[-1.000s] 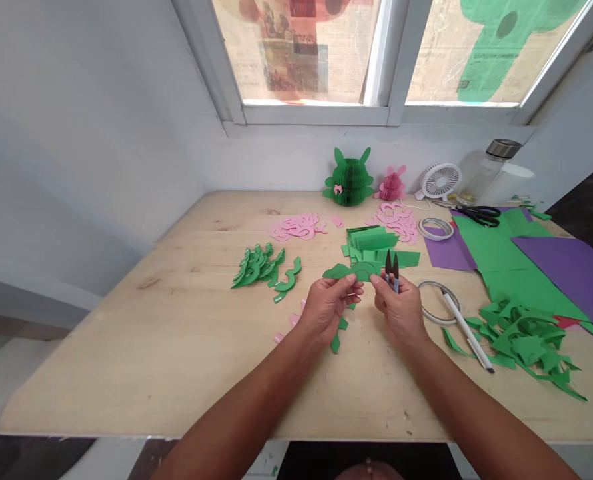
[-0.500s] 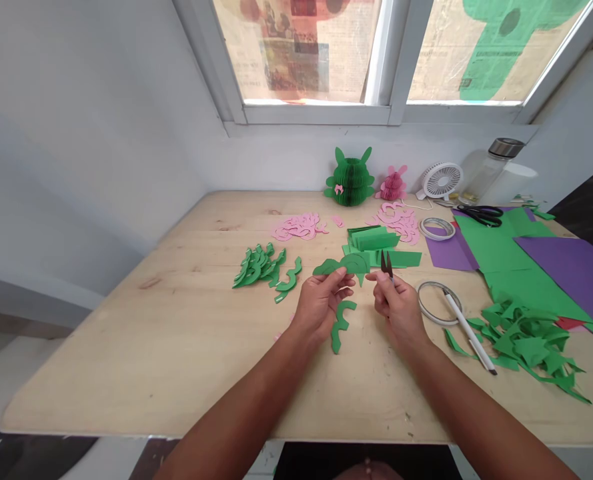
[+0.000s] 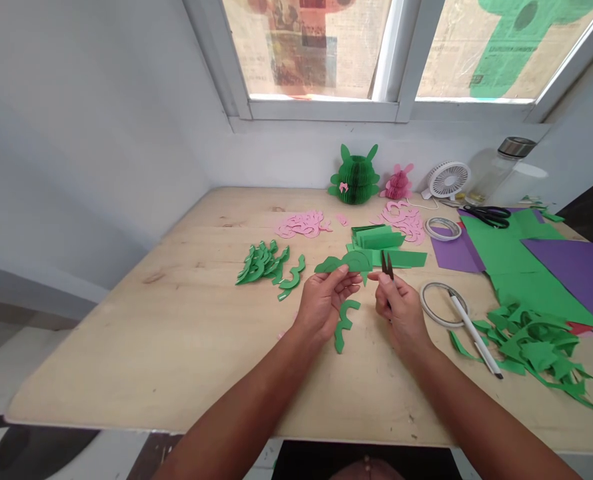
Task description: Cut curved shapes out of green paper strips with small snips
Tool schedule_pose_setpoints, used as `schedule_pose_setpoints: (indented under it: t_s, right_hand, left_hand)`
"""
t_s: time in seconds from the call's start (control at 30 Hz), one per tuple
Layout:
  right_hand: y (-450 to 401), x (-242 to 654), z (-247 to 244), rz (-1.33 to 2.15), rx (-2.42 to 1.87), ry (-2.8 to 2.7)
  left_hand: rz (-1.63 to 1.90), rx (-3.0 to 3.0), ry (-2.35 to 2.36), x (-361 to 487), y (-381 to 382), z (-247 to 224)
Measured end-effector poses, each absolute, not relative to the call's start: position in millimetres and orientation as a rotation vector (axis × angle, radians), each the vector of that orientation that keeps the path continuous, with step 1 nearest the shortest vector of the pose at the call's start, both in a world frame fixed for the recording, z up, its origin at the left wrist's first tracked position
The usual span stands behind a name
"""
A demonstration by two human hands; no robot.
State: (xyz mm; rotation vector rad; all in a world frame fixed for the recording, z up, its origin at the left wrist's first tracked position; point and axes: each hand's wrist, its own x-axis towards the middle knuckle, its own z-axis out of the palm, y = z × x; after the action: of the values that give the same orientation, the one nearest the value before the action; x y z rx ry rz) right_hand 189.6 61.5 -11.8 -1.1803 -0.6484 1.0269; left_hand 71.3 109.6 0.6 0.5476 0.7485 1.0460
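Note:
A green paper piece point(image 3: 355, 261) with a curved line drawn on it is pinched in my left hand point(image 3: 325, 297). Its edge is partly cut, and a thin pointed strip hangs from its right end. My right hand point(image 3: 399, 303) grips small scissors point(image 3: 387, 265), blades pointing up and slightly apart, just right of the paper; their handles are hidden in my fingers. The right index finger reaches toward the hanging strip; I cannot tell if it touches. Below the paper, a wavy green cutout point(image 3: 345, 327) lies on the table. More green cutouts point(image 3: 260, 264) are piled left of my hands.
Green paper scraps point(image 3: 536, 347) heap at the right, beside a white pen point(image 3: 473, 333) and tape rolls point(image 3: 443, 229). Folded green strips point(image 3: 376, 239) and pink cutouts point(image 3: 303, 224) lie behind my hands. Farther back stand a green paper figure point(image 3: 355, 181), a fan point(image 3: 449, 179) and a bottle point(image 3: 501, 170).
The view has shifted slightly, so most things sit a little farther right. My hands hold the paper and scissors in nearly the same pose; the blades look slightly wider apart.

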Motion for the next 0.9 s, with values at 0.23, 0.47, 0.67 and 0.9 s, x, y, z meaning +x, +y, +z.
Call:
schedule_pose_setpoints:
  t_s: [0.23, 0.47, 0.67, 0.9]
  right_hand:
    - [64.0, 193.5, -17.9, 1.005, -1.156, -0.602]
    - [64.8, 194.6, -22.8, 0.99, -1.185, -0.592]
    - [64.3, 193.8, -23.8, 1.002, -1.18, -0.599]
    - [63.8, 193.5, -22.8, 1.022, -1.196, -0.596]
  left_hand:
    - [0.975, 0.613, 0.753, 78.8, 101.3, -5.7]
    - [0.964, 0.599, 0.744, 79.9, 100.8, -5.9]
    - [0.956, 0.613, 0.74, 81.0, 99.8, -4.4]
    - [0.97, 0.626, 0.763, 82.6, 99.1, -7.3]
